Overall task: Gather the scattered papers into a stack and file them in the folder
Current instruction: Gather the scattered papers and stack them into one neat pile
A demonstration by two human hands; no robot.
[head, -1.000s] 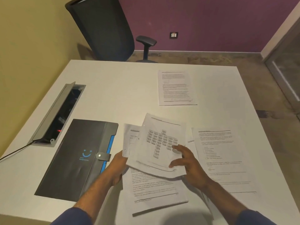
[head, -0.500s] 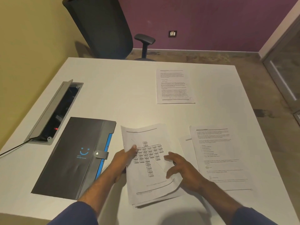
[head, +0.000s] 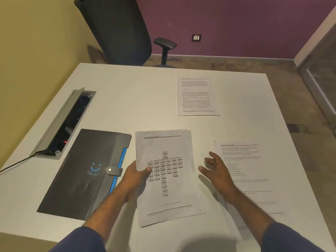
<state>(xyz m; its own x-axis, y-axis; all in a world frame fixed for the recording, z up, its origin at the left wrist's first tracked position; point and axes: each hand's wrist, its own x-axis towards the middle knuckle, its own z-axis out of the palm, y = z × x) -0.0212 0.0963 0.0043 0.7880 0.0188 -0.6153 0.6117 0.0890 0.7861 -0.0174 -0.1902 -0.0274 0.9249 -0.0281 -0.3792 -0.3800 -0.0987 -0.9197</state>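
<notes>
A small stack of papers (head: 169,179), topped by a sheet with a box chart, lies on the white table (head: 127,99) in front of me. My left hand (head: 135,174) grips its left edge, thumb on top. My right hand (head: 216,168) hovers open just right of the stack, over the edge of two overlapping text sheets (head: 249,177). Another text sheet (head: 197,96) lies alone farther back. The dark grey folder (head: 85,171), with a blue smile logo and a snapped tab, lies closed to the left of the stack.
An open cable box (head: 62,124) with a raised grey lid is sunk into the table at the left, a cable running off the edge. A black office chair (head: 118,28) stands behind the table's far edge. Glass door at right.
The chart sheet has been squared onto the stack and the stack straightened. My right hand has lifted off it and moved right toward the text sheets. My left hand keeps its grip.
</notes>
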